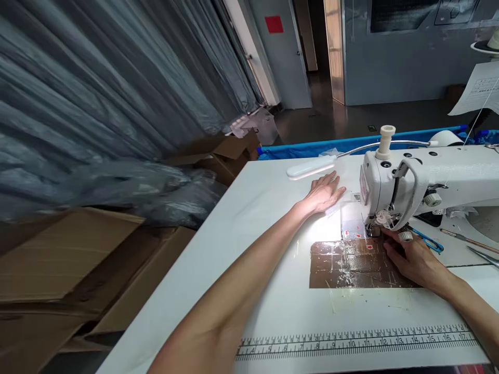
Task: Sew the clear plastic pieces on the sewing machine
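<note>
My left hand (pixel 325 193) lies on the white table left of the sewing machine (pixel 452 171), fingers spread, palm down, beside a thin translucent sheet (pixel 333 206). Its fingertips are just below a white lamp (pixel 312 168). My right hand (pixel 409 254) is at the right of the needle area, its fingertips partly hidden behind the machine head; what they hold, if anything, I cannot make out. Under the needle area, a brown shiny plate (pixel 335 265) covered with clear tape lies flat, with small red marks near its top.
Blue-handled snips (pixel 431 243), a thin pointed tool (pixel 468 239) and metal tweezers (pixel 483 255) lie right of the machine. A ruler strip (pixel 351 344) runs along the front edge. Open cardboard boxes (pixel 66 254) stand left of the table, below grey curtains (pixel 117 78).
</note>
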### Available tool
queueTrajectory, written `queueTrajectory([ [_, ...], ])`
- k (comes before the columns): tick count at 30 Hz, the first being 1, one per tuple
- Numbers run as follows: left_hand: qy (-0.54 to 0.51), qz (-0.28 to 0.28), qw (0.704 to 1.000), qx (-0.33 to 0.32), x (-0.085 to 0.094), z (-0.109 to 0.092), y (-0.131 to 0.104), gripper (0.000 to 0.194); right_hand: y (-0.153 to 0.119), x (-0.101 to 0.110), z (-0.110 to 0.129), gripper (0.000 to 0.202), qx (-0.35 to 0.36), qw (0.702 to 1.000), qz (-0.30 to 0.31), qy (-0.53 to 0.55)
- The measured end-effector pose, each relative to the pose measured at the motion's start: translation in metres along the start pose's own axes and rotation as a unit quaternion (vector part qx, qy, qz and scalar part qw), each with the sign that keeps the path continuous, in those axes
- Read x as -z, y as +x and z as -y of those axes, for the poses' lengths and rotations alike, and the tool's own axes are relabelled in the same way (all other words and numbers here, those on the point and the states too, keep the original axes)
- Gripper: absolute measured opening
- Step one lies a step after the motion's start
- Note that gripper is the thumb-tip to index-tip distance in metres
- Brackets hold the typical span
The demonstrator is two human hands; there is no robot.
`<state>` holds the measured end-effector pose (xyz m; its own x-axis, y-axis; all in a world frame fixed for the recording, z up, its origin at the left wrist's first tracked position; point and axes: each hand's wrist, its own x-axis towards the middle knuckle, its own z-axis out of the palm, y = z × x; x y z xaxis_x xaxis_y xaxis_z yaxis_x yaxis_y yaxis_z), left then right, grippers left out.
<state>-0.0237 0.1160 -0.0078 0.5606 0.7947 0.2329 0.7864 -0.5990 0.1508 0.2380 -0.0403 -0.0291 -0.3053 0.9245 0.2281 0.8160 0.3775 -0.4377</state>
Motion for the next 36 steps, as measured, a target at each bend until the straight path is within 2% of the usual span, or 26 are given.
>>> queueTrajectory([
  [2,0.013,-0.02,1.0,0.004,0.004,-0.003,-0.011,0.043,-0.002,-0.001,0.0,0.037,-0.002,1.0,0.013,-0.001],
  [5,0.022,-0.03,0.999,-0.024,0.009,-0.019,-0.027,0.037,-0.003,-0.002,0.0,0.038,-0.004,1.0,0.024,0.008],
  [9,0.025,0.033,0.988,-0.147,0.012,-0.049,-0.038,0.033,-0.001,0.001,0.001,0.037,-0.015,0.999,0.031,0.03],
  [11,0.024,0.06,0.981,-0.184,0.011,-0.058,-0.039,0.036,0.003,0.005,0.002,0.037,-0.029,0.998,0.031,0.049],
  [15,0.011,0.064,0.987,-0.147,0.004,-0.06,-0.046,0.041,0.008,0.012,0.004,0.033,-0.077,0.993,0.013,0.087],
  [21,-0.005,-0.009,0.996,-0.087,-0.006,-0.056,-0.058,0.041,0.009,0.013,0.008,0.036,-0.121,0.985,0.008,0.122],
  [26,-0.025,-0.054,0.994,-0.089,-0.007,-0.054,-0.057,0.043,0.008,0.008,0.007,0.034,-0.124,0.981,-0.017,0.149],
  [30,-0.013,-0.095,0.993,-0.073,-0.011,-0.051,-0.059,0.035,0.006,0.003,0.002,0.034,-0.144,0.978,-0.012,0.147],
  [33,-0.008,-0.096,0.994,-0.052,-0.013,-0.051,-0.06,0.033,0.006,0.004,0.002,0.034,-0.132,0.981,-0.01,0.141],
  [36,-0.016,-0.073,0.996,-0.054,-0.013,-0.053,-0.061,0.037,0.007,0.008,0.007,0.035,-0.117,0.983,-0.006,0.142],
])
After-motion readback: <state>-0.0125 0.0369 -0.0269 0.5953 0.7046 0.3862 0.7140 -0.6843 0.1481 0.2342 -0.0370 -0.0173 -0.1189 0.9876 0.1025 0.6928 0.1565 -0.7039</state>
